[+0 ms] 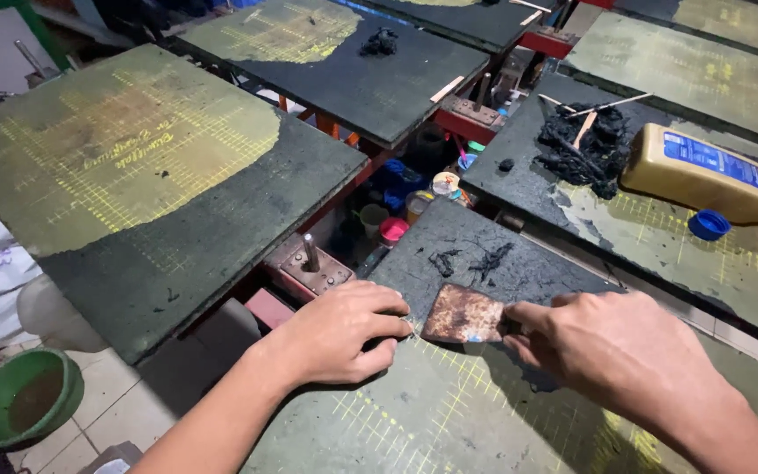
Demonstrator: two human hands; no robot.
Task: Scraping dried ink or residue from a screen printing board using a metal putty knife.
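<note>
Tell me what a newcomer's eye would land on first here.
The rusty scraper blade at bottom centre, pinched by the right hand while the left hand presses the dark board. Then the heap of black scrapings beside a yellow bottle lying uncapped at upper right.

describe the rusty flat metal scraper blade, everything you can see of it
The rusty flat metal scraper blade is a roughly rectangular brown, pitted plate with rounded corners. It lies nearly flat on the dark green gridded board, right hand gripping its right edge, left hand at its left corner. Scraped black residue lies just beyond it.
</note>
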